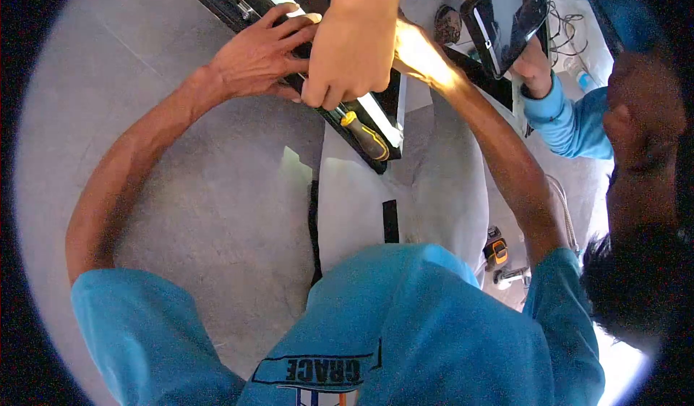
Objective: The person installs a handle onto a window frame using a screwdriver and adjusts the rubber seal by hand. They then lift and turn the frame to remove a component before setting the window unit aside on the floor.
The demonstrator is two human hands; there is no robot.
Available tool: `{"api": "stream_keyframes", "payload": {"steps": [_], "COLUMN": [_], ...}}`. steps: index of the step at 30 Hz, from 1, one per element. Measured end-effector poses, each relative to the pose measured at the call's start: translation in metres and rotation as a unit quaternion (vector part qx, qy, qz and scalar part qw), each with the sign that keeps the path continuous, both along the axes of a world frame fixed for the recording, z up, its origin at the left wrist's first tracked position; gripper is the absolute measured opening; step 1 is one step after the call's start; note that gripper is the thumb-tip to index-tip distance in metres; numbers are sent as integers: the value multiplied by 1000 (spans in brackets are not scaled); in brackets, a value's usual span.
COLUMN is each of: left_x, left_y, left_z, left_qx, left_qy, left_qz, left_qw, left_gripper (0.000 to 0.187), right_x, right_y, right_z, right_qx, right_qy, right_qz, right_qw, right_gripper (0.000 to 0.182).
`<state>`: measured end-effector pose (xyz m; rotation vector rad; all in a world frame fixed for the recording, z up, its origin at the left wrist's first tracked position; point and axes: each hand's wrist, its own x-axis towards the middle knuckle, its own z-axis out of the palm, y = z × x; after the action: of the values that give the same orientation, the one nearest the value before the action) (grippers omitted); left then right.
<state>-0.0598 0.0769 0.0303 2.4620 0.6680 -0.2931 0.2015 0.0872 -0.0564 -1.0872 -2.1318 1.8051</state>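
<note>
Where shirt (405, 319) folds, its label (upside down) reads "GRACE" (319, 369).

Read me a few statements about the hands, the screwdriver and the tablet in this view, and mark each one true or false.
1. The left hand rests on the long black metal frame. True.
2. The yellow-and-black-handled screwdriver lies on the grey floor. False: it lies on the frame.
3. Another person's hand holds the black tablet. True.
4. The right hand holds the tablet. False: it is at the frame, washed out by glare.
5. The tablet holder's sleeve is red. False: blue.
</note>
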Motion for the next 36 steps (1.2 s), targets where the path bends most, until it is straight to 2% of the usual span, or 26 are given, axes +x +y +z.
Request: {"api": "stream_keyframes", "payload": {"steps": [4,6,7,9,10,12,13,16,18,19,20,22,24,30,36], "left_x": [3,5,3,5,6,5,6,7,13,19,19,19,30,51,55], "left_y": [-3,-6,-9,-7,-7,-8,-7,-10,-8,-5,-6,-12,-25,-52,-47], "left_z": [7,7,5,6,8,14,15,16,32,38,39,39,38,14,20], "left_qx": [-35,-33,-28,-19,-19,-12,-25,-1,-49,-74,-70,27,3,65,54], "left_qy": [13,0,-7,-12,-5,13,20,36,31,90,92,40,42,58,67], "left_qz": [10,17,27,35,41,49,45,30,66,73,73,63,84,199,173], "left_qw": [999,999,999,999,999,999,998,999,996,990,991,997,996,976,981], "left_gripper": [57,57,59,60,61,62,62,65,68,74,74,81,79,73,65], "right_x": [-3,-2,-2,-4,-2,-4,-6,-6,-8,-7,-7,-9,-6,-2,-2], "right_y": [0,0,-1,-2,-3,0,-7,-6,-7,0,1,1,-1,-3,1], "right_z": [7,5,1,-6,-6,7,-13,1,4,8,9,8,9,2,-8], "right_qx": [34,-52,-49,-177,-173,-196,-151,-109,-87,18,117,108,92,127,194], "right_qy": [38,52,51,148,153,70,133,106,119,100,71,65,17,39,71], "right_qz": [-30,-41,-43,-87,-88,-81,-87,-83,-96,-68,-34,-35,-7,-17,-3], "right_qw": [998,996,997,969,969,975,976,985,984,993,990,991,996,991,978], "right_gripper": [32,35,35,38,38,40,35,31,34,34,35,36,31,31,35]}}
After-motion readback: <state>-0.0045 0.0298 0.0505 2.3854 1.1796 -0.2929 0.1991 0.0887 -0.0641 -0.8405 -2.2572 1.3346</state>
